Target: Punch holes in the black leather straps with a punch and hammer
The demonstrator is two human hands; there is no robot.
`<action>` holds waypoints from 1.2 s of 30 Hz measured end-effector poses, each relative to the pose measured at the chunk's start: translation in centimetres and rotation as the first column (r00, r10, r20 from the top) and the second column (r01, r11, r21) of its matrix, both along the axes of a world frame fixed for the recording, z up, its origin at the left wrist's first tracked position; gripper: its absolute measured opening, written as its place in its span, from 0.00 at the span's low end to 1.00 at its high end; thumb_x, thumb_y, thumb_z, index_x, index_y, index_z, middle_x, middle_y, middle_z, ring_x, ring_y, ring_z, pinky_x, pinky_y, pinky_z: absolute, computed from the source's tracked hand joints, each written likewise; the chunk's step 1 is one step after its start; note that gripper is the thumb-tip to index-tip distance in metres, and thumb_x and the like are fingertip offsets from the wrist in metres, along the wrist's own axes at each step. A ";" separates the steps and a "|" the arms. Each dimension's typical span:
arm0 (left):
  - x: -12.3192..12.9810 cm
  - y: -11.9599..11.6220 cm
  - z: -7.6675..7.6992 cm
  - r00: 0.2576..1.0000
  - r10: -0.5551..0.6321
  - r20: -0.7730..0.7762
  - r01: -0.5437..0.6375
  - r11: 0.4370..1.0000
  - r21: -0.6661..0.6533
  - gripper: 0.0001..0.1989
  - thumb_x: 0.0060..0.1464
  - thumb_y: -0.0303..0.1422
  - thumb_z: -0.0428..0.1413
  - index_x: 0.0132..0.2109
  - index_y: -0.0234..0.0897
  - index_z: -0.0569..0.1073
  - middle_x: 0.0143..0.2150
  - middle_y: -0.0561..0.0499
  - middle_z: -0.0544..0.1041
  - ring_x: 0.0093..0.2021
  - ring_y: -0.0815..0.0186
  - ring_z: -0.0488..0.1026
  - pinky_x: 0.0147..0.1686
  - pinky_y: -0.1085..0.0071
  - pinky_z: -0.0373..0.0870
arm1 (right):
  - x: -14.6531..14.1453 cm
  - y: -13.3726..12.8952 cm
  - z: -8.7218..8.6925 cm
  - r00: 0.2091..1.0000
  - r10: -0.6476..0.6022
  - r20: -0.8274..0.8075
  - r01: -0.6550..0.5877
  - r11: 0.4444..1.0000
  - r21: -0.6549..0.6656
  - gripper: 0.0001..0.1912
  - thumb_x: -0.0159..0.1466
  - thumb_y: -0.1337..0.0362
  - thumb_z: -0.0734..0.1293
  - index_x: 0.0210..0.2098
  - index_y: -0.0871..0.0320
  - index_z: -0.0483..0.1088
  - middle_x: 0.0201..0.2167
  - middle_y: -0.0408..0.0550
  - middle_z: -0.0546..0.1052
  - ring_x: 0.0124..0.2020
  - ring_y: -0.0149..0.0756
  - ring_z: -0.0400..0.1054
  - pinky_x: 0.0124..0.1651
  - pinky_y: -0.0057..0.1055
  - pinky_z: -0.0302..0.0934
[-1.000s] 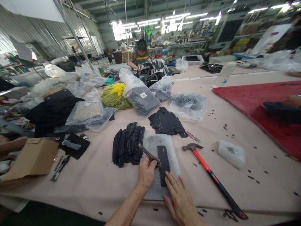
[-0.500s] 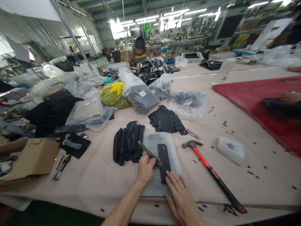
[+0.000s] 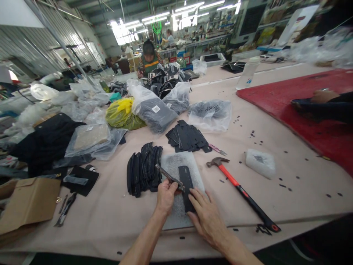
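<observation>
My left hand point(image 3: 166, 197) is closed around a dark metal punch point(image 3: 168, 176), which slants above the left edge of a black strip point(image 3: 185, 180). My right hand point(image 3: 205, 211) holds this strip at its lower right, fingers over the long edge and thumb by the bottom end. Beneath the strip lies a speckled grey-white board point(image 3: 171, 160). A row of stacked black pieces point(image 3: 143, 167) stands to the left of the board. More flat black pieces point(image 3: 187, 136) are fanned out behind it. Right of my hands rests a claw hammer point(image 3: 238, 187) with a red and black handle.
Small pink-handled snips point(image 3: 217, 149) and a white wrapped block point(image 3: 260, 163) lie rightward. Dark offcuts dot the table. Plastic bags point(image 3: 154, 110) fill the back left, a cardboard box point(image 3: 30, 206) the near left. A co-worker's hand point(image 3: 324, 96) is over a red mat point(image 3: 275, 99).
The camera view has shifted, so the table's contents sit further left. My right hand's fingers have moved further onto the strip, with the thumb now at its lower end. The punch stays in my left hand.
</observation>
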State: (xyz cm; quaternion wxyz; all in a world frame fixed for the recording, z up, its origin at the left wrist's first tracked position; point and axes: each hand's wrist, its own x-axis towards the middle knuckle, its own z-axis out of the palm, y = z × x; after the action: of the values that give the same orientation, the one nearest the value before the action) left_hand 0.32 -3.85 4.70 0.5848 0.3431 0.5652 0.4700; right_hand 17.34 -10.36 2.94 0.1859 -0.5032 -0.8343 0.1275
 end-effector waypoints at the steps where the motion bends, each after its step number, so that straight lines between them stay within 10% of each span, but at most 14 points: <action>1: 0.0 0.0 0.0 1.000 0.001 -0.004 -0.001 1.000 0.005 0.15 0.47 0.41 0.62 0.36 0.32 0.75 0.32 0.47 0.80 0.31 0.62 0.77 0.33 0.69 0.75 | -0.2 0.6 0.1 1.000 -0.005 0.003 0.005 1.000 -0.014 0.28 0.62 0.64 0.64 0.61 0.58 0.62 0.65 0.56 0.61 0.66 0.51 0.51 0.66 0.56 0.44; 7: -0.2 0.2 -0.5 0.999 0.006 -0.040 -0.005 0.999 0.039 0.14 0.50 0.39 0.60 0.38 0.32 0.75 0.34 0.47 0.80 0.33 0.62 0.77 0.36 0.67 0.75 | -1.1 1.4 -0.5 0.998 0.028 0.051 -0.026 0.999 -0.044 0.39 0.59 0.60 0.66 0.67 0.61 0.52 0.69 0.57 0.52 0.69 0.55 0.42 0.66 0.61 0.37; 19: 0.7 3.2 -0.5 0.897 0.048 -0.440 0.045 0.979 0.198 0.08 0.53 0.35 0.55 0.36 0.35 0.76 0.32 0.50 0.80 0.33 0.63 0.75 0.36 0.71 0.70 | -0.6 0.2 0.0 0.998 -0.055 0.016 0.055 0.998 -0.038 0.24 0.64 0.65 0.61 0.59 0.60 0.64 0.64 0.56 0.62 0.65 0.50 0.52 0.66 0.56 0.40; 31: 0.5 2.1 -1.2 0.882 -0.024 -0.471 0.108 0.983 0.151 0.08 0.55 0.34 0.53 0.36 0.35 0.74 0.30 0.51 0.79 0.31 0.64 0.74 0.33 0.72 0.68 | -0.9 1.2 -0.4 0.999 0.015 -0.039 -0.016 0.999 -0.047 0.31 0.60 0.66 0.64 0.62 0.62 0.60 0.65 0.57 0.60 0.67 0.51 0.48 0.67 0.56 0.38; 36: 0.2 1.2 -1.4 0.881 -0.001 -0.472 0.105 0.975 0.195 0.07 0.54 0.32 0.53 0.36 0.35 0.75 0.32 0.51 0.79 0.33 0.64 0.74 0.35 0.71 0.69 | 1.4 1.5 -1.0 0.969 -0.140 -0.201 0.124 0.988 -0.093 0.23 0.63 0.64 0.61 0.58 0.58 0.64 0.62 0.57 0.64 0.63 0.48 0.56 0.65 0.54 0.45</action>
State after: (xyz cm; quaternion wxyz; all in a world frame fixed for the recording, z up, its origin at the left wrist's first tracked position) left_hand 0.53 -2.64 3.28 0.4027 0.5232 0.6259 0.4151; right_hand 18.76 -8.88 1.97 0.2597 -0.5486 -0.7692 0.1998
